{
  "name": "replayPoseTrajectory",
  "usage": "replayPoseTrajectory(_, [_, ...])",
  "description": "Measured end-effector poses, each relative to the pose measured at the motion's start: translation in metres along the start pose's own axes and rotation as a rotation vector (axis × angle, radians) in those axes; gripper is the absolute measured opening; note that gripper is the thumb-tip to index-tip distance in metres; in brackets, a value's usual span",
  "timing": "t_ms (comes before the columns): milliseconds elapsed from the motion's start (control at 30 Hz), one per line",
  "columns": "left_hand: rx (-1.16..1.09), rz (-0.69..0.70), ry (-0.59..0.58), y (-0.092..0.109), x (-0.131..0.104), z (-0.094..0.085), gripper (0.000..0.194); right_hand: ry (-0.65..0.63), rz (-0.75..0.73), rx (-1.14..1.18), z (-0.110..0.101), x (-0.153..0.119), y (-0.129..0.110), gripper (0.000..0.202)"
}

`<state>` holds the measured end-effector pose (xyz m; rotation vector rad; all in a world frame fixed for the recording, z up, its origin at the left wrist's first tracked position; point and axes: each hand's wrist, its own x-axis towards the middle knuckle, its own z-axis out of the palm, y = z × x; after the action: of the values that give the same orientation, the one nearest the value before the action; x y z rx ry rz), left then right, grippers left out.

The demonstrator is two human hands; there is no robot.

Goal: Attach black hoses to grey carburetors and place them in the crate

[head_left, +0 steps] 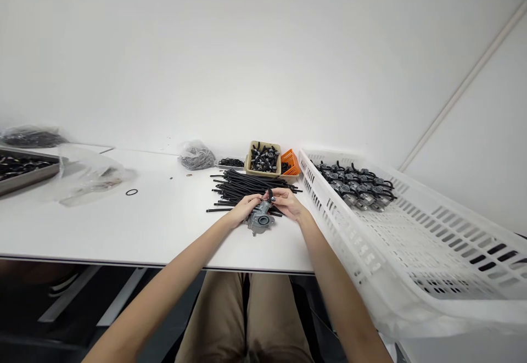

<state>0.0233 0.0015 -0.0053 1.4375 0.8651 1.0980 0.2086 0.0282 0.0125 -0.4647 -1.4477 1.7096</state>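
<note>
Left hand (pixel 246 208) closed on grey metal carburetor (pixel 261 221), bore facing up toward the wearer; carburetor sits between both hands, over the near part of the white table (pixel 164 228). Right hand (pixel 288 204) pinches short black tube (pixel 270 193) at the carburetor's upper end. Just beyond the grip: heap of black hoses (pixel 242 187). Farther behind: beige bin (pixel 248 164) of small black parts. Right of the grip: white slatted crate (pixel 346 242) bearing similar carburetors (pixel 358 184). Well left: black ring (pixel 132 192).
</note>
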Motion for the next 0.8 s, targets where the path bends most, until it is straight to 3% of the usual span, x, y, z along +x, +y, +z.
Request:
replayPoseTrajectory(333, [-0.05, -0.074, 0.004, 0.003, -0.001, 0.003, 0.05, 0.015, -0.012, -0.078, 0.006, 0.001, 0.001, 0.031])
replayPoseTrajectory(500, [-0.055, -0.079, 0.041, 0.008, -0.003, 0.004, 0.052, 0.081, -0.054, -0.099, 0.011, 0.001, 0.001, 0.03])
replayPoseTrajectory(800, [-0.103, -0.123, 0.035, 0.005, -0.001, 0.003, 0.052, 0.11, -0.033, -0.059, 0.004, 0.004, 0.008, 0.033])
